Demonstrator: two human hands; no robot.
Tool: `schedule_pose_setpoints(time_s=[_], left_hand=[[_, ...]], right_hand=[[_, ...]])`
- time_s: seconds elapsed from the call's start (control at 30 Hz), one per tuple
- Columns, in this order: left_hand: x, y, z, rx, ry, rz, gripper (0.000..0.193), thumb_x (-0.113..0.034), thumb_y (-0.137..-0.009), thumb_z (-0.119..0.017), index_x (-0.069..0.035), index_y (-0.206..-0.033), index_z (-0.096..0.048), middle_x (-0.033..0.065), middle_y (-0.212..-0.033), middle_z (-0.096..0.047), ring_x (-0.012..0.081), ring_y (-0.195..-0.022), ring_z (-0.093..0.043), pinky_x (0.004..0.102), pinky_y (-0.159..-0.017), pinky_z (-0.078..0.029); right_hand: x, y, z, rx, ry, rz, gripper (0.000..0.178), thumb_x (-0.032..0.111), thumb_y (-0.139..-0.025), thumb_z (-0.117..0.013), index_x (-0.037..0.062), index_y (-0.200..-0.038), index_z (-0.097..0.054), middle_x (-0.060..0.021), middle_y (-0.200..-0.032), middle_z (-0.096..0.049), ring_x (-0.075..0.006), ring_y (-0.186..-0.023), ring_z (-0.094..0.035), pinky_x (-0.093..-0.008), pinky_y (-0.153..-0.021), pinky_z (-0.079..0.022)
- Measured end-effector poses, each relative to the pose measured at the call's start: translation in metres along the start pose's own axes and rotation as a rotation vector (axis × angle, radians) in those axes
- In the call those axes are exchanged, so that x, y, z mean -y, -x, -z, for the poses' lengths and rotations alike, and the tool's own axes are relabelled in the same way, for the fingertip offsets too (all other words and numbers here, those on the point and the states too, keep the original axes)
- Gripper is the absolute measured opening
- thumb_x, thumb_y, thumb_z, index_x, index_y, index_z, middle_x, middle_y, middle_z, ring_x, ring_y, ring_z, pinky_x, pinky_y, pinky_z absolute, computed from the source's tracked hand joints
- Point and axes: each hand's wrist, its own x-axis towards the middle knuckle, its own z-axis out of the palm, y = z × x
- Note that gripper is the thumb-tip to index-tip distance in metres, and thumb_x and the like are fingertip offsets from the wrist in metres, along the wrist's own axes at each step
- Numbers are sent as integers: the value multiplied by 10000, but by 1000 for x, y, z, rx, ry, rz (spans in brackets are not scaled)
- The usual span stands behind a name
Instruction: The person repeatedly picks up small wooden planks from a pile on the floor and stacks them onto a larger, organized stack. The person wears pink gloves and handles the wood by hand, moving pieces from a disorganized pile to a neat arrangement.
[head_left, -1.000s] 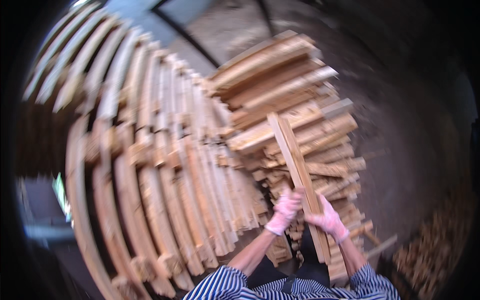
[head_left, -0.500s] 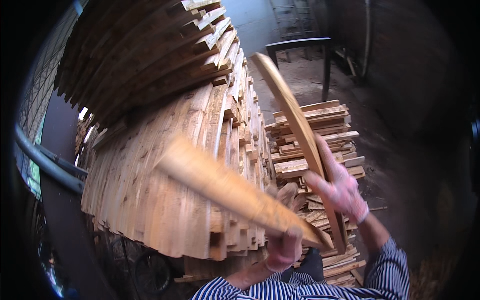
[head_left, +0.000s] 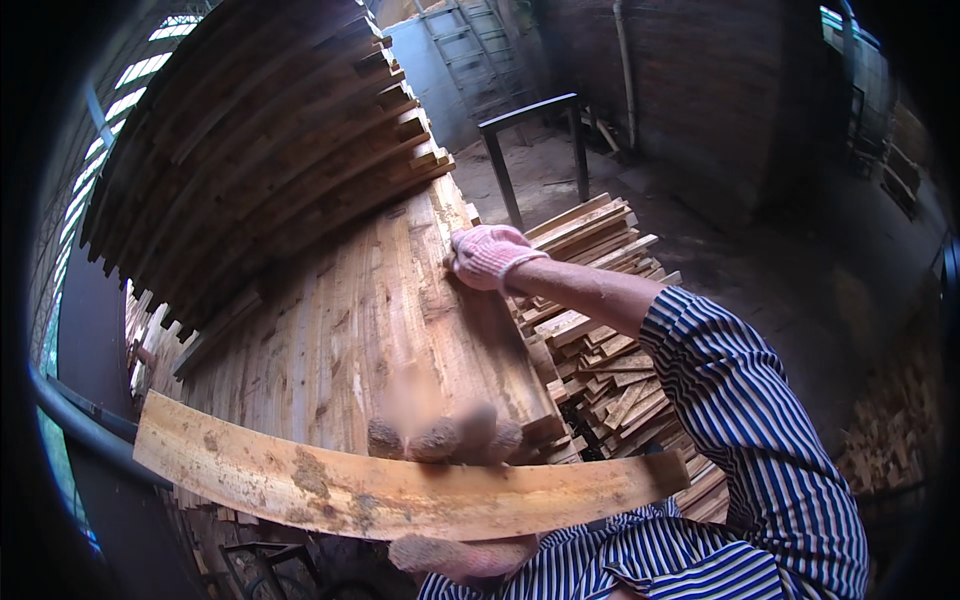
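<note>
A long wooden board, pale with dark stains, lies crosswise low in view. My left hand is closed around it, with gloved fingertips over the far edge and the thumb along the near edge. My right hand, in a pinkish knit glove, reaches forward with its fingers curled over the edge board at the right side of a big board stack. The stack's top layer has boards laid side by side. My right fingertips are partly hidden.
A higher tier of boards rises at the far left. Loose boards are piled to the right, lower down. Beyond stands a dark metal frame, with a ladder by the wall. A metal pipe runs along the left.
My right hand has moved forward and left from beside the loose pile onto the stack's edge, and its raised board is lowered there. The left hand's board has swung crosswise.
</note>
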Motion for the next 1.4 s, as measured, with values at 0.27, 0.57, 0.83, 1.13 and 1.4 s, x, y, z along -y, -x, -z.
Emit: schedule_pose_setpoints(time_s=[0.27, 0.57, 0.83, 1.13, 1.4], left_hand=[[33, 88, 54, 125, -50, 161, 580, -372, -986, -600, 18, -1393, -465, 167, -1350, -557, 296, -1241, -559, 412, -1066, -443], [17, 156, 114, 232, -83, 278, 556, -392, -1002, -562, 21, -1368, -493, 165, -1319, -574, 295, -1221, -571, 412, -1037, -453], [10, 122, 134, 388, 44, 8, 544, -410, -1017, -528, 23, -1346, -518, 163, -1291, -590, 293, -1204, -582, 412, -1011, -461], [21, 109, 107, -43, -80, 99, 569, -356, -1052, -450, -9, -1487, -329, 127, -1440, -491, 235, -1321, -492, 358, -1091, -404], [26, 109, 191, -295, -625, -29, 671, -213, -1043, -448, 21, -1562, -94, 152, -1597, -306, 273, -1447, -363, 345, -1172, -296]], right_hand=[[14, 96, 43, -212, -186, -16, 717, 659, -974, -435, 158, -1486, -430, -231, -1447, -504, -390, -1190, -602, -464, -911, -542], [121, 309, 24, -321, -258, 739, 690, 340, -830, -714, 225, -1467, -473, -251, -1275, -579, -217, -773, -659, -312, -544, -542], [126, 286, -21, -583, 96, 929, 404, 299, -846, -714, 301, -1247, -665, -106, -1161, -627, -229, -890, -634, -317, -641, -524], [124, 254, -11, -391, 212, 966, 534, 263, -837, -705, 271, -1362, -607, -113, -1282, -608, -303, -1148, -616, -465, -940, -535], [200, 196, -34, -501, 84, 908, 439, 310, -821, -678, 283, -1258, -643, -91, -1165, -576, -295, -1058, -598, -397, -839, -562]])
